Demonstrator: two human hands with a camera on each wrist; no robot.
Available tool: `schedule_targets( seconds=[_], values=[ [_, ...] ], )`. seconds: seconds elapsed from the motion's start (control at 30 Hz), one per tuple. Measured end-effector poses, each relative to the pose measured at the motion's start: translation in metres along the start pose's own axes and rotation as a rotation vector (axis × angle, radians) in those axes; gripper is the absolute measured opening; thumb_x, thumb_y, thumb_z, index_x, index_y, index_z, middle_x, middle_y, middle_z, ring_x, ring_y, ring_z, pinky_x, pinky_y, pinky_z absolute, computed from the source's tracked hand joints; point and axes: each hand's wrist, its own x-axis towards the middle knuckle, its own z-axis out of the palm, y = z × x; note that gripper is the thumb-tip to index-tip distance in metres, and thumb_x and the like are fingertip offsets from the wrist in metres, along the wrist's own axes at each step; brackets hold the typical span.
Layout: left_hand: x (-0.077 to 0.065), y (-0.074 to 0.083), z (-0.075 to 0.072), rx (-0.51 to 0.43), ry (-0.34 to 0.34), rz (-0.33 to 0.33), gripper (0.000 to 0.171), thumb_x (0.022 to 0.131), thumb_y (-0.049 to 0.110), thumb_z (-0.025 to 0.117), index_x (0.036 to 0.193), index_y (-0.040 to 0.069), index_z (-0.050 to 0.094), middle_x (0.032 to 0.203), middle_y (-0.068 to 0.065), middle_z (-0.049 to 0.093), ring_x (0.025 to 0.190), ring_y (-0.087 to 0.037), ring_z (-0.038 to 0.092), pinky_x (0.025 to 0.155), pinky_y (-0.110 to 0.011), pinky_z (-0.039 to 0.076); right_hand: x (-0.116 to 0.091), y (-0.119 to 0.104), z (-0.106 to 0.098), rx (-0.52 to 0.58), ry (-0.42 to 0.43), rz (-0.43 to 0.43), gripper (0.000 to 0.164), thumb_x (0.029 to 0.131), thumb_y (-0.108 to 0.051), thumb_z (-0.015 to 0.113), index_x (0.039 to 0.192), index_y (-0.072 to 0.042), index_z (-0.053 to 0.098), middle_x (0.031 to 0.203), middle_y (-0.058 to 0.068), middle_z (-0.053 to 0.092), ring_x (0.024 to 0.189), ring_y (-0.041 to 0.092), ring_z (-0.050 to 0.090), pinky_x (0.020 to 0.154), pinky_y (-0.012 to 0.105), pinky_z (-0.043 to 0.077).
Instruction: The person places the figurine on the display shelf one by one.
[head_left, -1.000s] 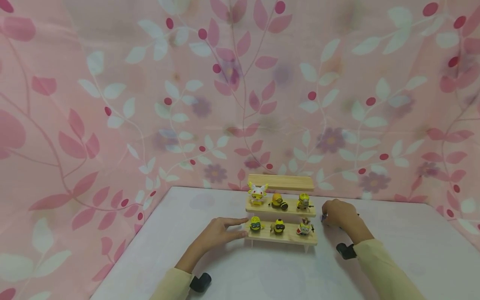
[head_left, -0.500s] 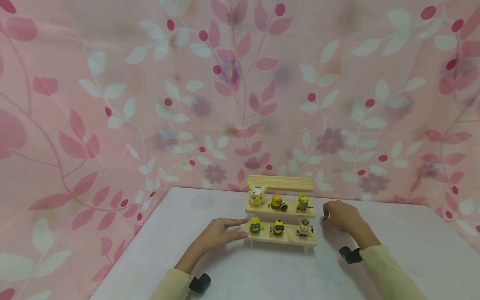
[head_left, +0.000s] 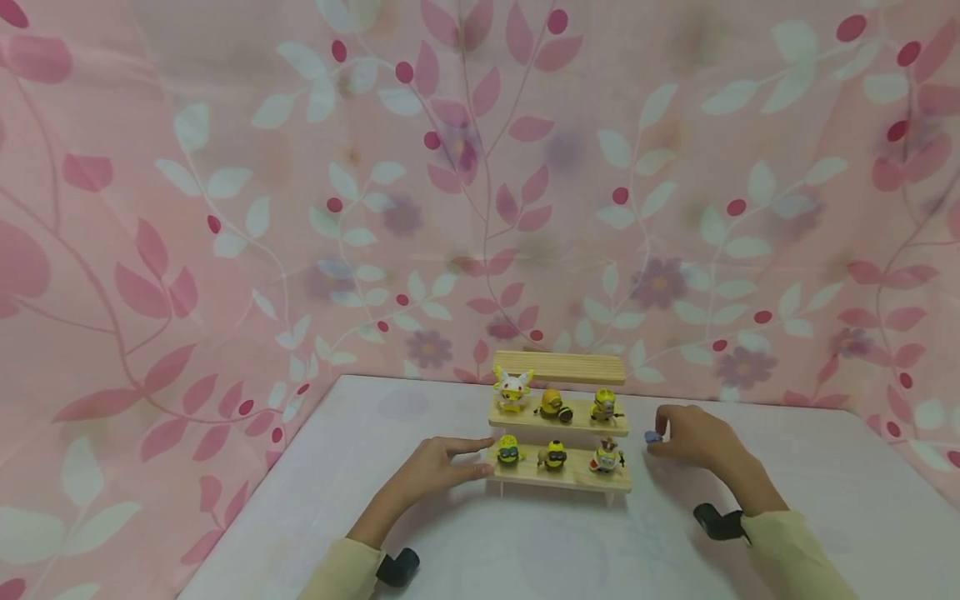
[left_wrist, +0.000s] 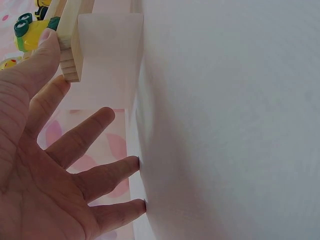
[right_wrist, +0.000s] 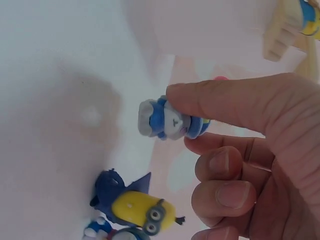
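A small blue-and-white figurine (right_wrist: 175,122) is pinched between the thumb and index finger of my right hand (head_left: 701,437), just right of the display shelf. My left hand (head_left: 431,468) has its fingers spread, with thumb and index fingertip touching the left end of the lower tier of the wooden display shelf (head_left: 577,477). Three figurines stand on that tier: a yellow one with dark goggles (head_left: 508,451), a second goggled one (head_left: 556,456) and one in a crown (head_left: 606,457). On the middle tier are a white-eared figurine (head_left: 513,390) and two yellow ones (head_left: 552,403).
Below the right hand, a yellow minion figurine with a dark blue cape (right_wrist: 137,205) is close to parts of other small figurines at the lower frame edge. The shelf's upper plank (head_left: 558,367) is bare wood. A pink floral cloth (head_left: 480,208) hangs behind the white table (head_left: 360,408).
My right hand has drawn slightly to the right and lifted, bringing the blue-and-white figurine into sight in its fingers. The left hand keeps its place at the shelf.
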Motion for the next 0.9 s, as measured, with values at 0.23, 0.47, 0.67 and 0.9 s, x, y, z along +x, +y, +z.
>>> schedule_targets(
  seconds=[0.23,0.47,0.67,0.9],
  values=[
    [-0.001,0.000,0.000,0.007,-0.001,-0.008,0.055,0.084,0.057,0.071,0.131,0.029,0.066,0.128,-0.005,0.064,0.123,-0.028,0.056,0.094,-0.050,0.048,-0.016,-0.005,-0.009,0.047,0.063,-0.017,0.032,0.080,-0.034,0.079,0.091,-0.010,0.061,0.068,-0.003,0.052,0.061,0.016,0.048,0.052,0.033,0.041],
    [0.000,0.000,0.000,0.012,-0.003,-0.004,0.055,0.084,0.057,0.070,0.131,0.028,0.066,0.129,-0.006,0.064,0.123,-0.028,0.057,0.092,-0.049,0.049,-0.027,-0.011,-0.022,0.043,0.128,-0.052,0.035,0.080,-0.039,0.079,0.092,-0.012,0.060,0.071,-0.004,0.053,0.059,0.014,0.048,0.050,0.032,0.041],
    [-0.001,-0.001,0.001,-0.003,-0.003,-0.008,0.055,0.084,0.057,0.070,0.131,0.028,0.066,0.129,-0.006,0.064,0.123,-0.028,0.057,0.092,-0.050,0.049,-0.031,-0.018,-0.031,0.059,0.180,-0.070,0.038,0.080,-0.043,0.079,0.095,-0.013,0.061,0.074,-0.003,0.055,0.059,0.014,0.048,0.049,0.032,0.041],
    [0.001,-0.004,0.002,0.000,-0.006,-0.004,0.055,0.084,0.058,0.070,0.131,0.030,0.066,0.129,-0.006,0.064,0.123,-0.028,0.057,0.092,-0.051,0.049,-0.038,-0.034,-0.045,0.088,0.243,-0.067,0.038,0.081,-0.044,0.079,0.095,-0.014,0.061,0.074,-0.002,0.055,0.055,0.015,0.046,0.047,0.031,0.040]
  ],
)
